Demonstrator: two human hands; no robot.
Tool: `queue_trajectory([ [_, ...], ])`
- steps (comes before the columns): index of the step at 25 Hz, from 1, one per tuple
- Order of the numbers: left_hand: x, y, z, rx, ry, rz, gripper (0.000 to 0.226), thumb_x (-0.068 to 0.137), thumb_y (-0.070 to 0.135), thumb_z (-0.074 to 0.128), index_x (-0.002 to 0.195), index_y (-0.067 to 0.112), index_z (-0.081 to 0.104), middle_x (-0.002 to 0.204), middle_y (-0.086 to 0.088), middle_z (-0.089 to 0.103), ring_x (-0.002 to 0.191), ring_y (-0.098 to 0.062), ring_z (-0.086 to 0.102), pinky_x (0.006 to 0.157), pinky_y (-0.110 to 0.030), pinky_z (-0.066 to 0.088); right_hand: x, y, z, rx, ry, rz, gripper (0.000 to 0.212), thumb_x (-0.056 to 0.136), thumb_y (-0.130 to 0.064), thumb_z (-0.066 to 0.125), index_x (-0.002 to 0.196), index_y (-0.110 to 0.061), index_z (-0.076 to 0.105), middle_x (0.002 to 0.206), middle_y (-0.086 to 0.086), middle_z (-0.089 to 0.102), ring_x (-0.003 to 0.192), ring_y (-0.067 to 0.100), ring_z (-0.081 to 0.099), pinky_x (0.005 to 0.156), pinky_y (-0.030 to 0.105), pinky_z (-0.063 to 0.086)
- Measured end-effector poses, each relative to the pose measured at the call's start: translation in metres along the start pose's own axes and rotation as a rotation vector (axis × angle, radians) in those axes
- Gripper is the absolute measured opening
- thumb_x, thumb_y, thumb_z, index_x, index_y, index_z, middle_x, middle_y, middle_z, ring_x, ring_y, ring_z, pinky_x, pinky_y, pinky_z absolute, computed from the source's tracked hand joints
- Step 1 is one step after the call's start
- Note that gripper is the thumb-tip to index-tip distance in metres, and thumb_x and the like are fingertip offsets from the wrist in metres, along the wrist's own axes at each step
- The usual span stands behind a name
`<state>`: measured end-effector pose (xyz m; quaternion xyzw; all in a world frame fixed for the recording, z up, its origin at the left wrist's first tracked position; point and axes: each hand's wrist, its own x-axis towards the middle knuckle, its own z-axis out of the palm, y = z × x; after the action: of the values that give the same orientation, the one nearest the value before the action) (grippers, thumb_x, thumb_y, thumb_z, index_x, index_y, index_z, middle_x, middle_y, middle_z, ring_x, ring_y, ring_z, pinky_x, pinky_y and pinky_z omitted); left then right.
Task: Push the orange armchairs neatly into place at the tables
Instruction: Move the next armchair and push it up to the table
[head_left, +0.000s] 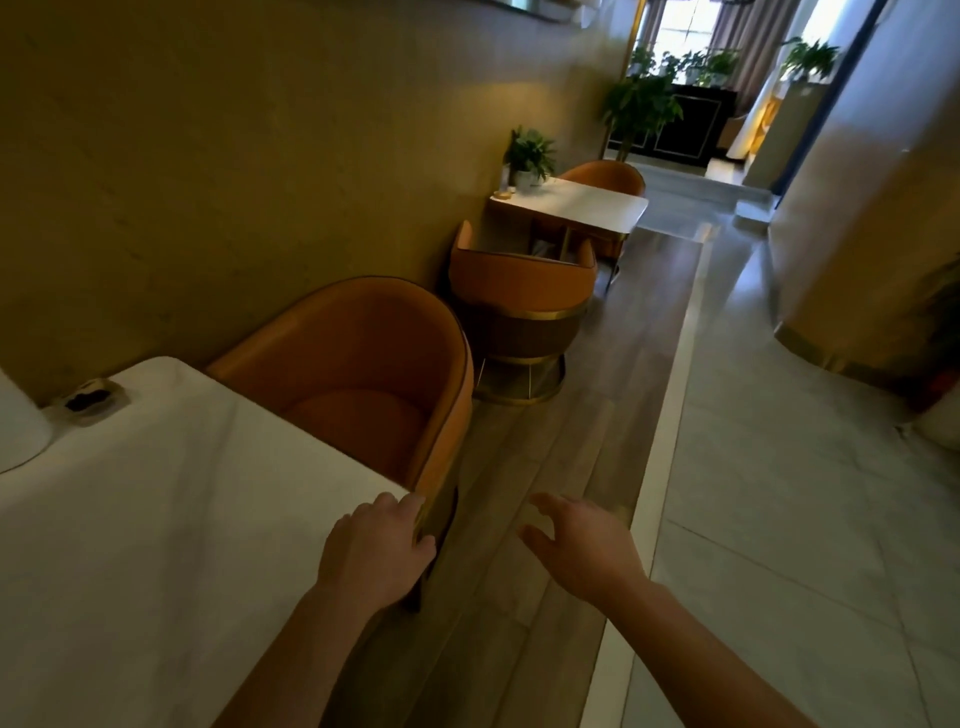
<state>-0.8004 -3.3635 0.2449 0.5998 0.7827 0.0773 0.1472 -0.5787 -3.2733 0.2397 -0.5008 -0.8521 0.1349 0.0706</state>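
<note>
Left hand (375, 551) grips the armchair (363, 358) arm end – likely heavy, rigid – right hand (582, 545) spread wide, empty

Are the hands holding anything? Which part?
The left hand grips the near armchair by the front end of its arm. The right hand is open, holding nothing.

The near armchair (363, 374) is covered in smooth, matt orange upholstery with dark piping along its rim. The second armchair (522, 296) adds a dark ribbed band and glossy brass-coloured metal trim at its base. The desk (156, 519) top looks like pale, smooth stone. The floor (545, 467) shows wood-grain planks beside polished, reflective tiles (779, 519).
</note>
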Motion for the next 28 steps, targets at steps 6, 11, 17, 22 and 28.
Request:
queue_trajectory([
  [6,0.120,0.028,-0.016,-0.036,0.006,-0.042,0.049,0.098,0.049,0.045,0.142,0.028,0.040,0.123,0.002,0.053,0.103,-0.014,0.054,0.085,-0.031,0.049,0.123,0.041,-0.028,-0.026,-0.070,-0.062,0.045,0.096,-0.055,0.047,0.130,-0.026,0.053,0.108,-0.002,0.069,0.095,0.015,0.064,0.081,0.037,0.056],
  [11,0.202,0.043,-0.013,-0.024,0.015,-0.115,0.050,0.098,0.050,0.044,0.142,0.029,0.038,0.129,0.002,0.052,0.111,-0.016,0.054,0.090,-0.033,0.047,0.219,0.081,-0.034,-0.022,-0.136,-0.138,0.039,0.096,-0.048,0.050,0.124,-0.024,0.057,0.105,-0.003,0.066,0.097,0.017,0.062,0.081,0.036,0.053],
  [17,0.316,0.077,0.001,-0.036,0.088,-0.293,0.058,0.097,0.052,0.043,0.150,0.031,0.031,0.141,0.002,0.048,0.120,-0.015,0.052,0.096,-0.034,0.048,0.379,0.152,-0.036,-0.010,-0.228,-0.357,0.031,0.098,-0.045,0.049,0.125,-0.030,0.055,0.109,-0.007,0.060,0.096,0.011,0.057,0.076,0.026,0.048],
  [22,0.373,0.093,0.004,-0.064,0.098,-0.504,0.060,0.097,0.053,0.045,0.151,0.032,0.028,0.148,0.004,0.043,0.128,-0.014,0.048,0.102,-0.034,0.045,0.478,0.172,-0.047,-0.023,-0.344,-0.506,0.033,0.099,-0.046,0.048,0.129,-0.032,0.053,0.102,-0.011,0.059,0.089,0.006,0.055,0.071,0.021,0.044],
  [28,0.431,0.075,0.007,-0.131,0.116,-0.745,0.058,0.097,0.051,0.044,0.150,0.033,0.032,0.147,0.003,0.043,0.126,-0.017,0.049,0.100,-0.035,0.046,0.590,0.143,-0.041,-0.028,-0.463,-0.714,0.024,0.099,-0.044,0.048,0.114,-0.029,0.060,0.096,-0.009,0.062,0.090,0.010,0.061,0.077,0.028,0.052],
])
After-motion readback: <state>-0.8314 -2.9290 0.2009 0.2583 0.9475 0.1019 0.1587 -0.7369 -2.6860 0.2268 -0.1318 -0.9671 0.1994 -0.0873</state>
